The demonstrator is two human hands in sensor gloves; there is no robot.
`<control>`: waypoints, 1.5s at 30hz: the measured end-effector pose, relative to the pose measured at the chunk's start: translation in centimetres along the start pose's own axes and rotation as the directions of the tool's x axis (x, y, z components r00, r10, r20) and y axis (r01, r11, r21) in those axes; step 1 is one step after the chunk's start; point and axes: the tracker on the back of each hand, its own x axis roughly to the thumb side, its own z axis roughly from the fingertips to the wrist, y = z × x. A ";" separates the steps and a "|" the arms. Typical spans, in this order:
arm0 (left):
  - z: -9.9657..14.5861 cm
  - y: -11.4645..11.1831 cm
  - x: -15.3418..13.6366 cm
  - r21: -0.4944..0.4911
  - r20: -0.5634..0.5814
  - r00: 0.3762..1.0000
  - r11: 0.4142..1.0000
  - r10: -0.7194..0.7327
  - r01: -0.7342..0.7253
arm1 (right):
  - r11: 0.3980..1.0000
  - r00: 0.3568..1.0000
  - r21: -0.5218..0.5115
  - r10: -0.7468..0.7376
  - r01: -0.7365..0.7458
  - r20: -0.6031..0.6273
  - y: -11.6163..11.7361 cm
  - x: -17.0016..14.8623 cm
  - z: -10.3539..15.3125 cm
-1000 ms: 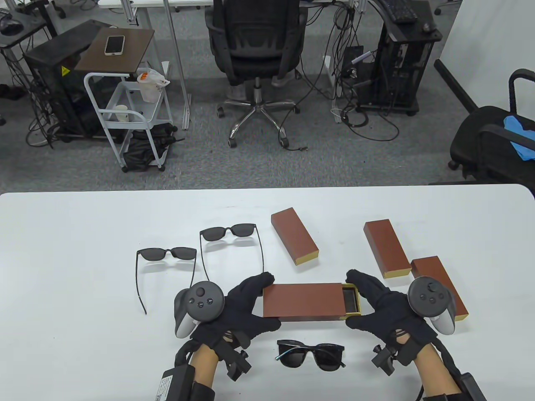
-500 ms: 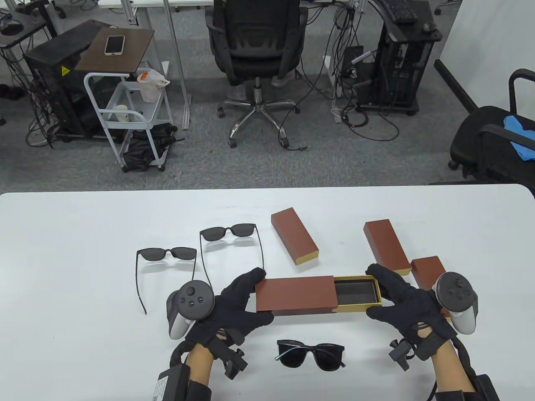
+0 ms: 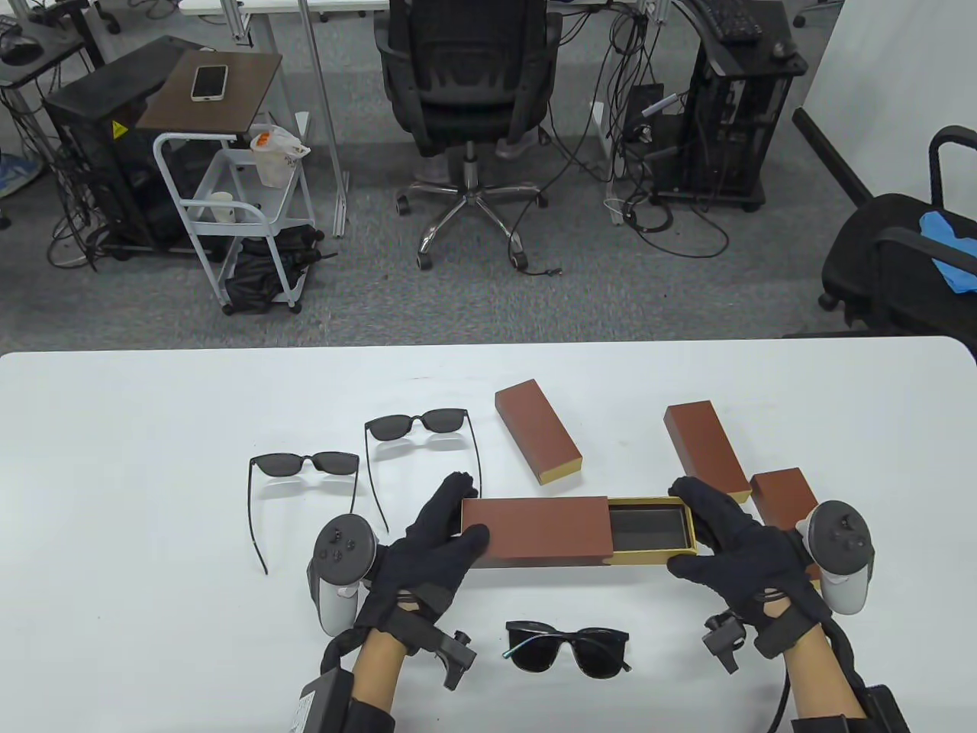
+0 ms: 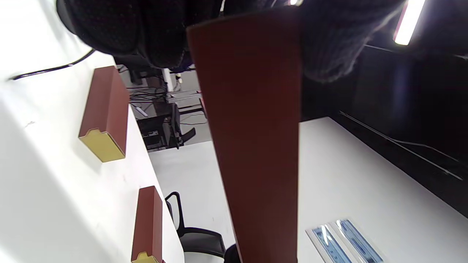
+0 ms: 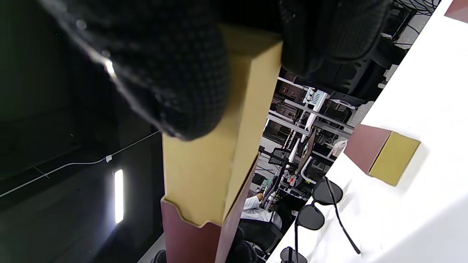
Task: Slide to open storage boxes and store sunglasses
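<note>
Table view: near the front edge of the white table (image 3: 114, 458), the left hand (image 3: 427, 550) grips the brown sleeve (image 3: 534, 531) while the right hand (image 3: 733, 546) pinches the gold tray (image 3: 652, 528), slid partly out. Folded sunglasses (image 3: 566, 647) lie just in front.

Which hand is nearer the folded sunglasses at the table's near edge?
Left, narrowly. The left hand grips the box sleeve up-left of the folded sunglasses; the right hand holds the gold tray farther off, up-right.
</note>
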 end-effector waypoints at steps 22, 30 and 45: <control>0.2 -0.3 -1.9 -0.034 -0.238 0.923 0.948 0.301 -0.318 | 1.000 1.000 0.017 -0.005 0.005 -0.003 2.3 -0.1 -0.1; 0.8 1.2 -1.8 0.156 -0.218 0.930 0.952 0.295 -0.265 | 0.992 0.992 0.056 0.112 -0.109 -0.060 3.5 -0.7 -0.1; 1.8 3.9 -2.6 0.355 -0.187 0.938 0.910 0.293 -0.214 | 0.528 0.618 0.396 0.774 -0.751 0.139 13.7 -1.9 0.4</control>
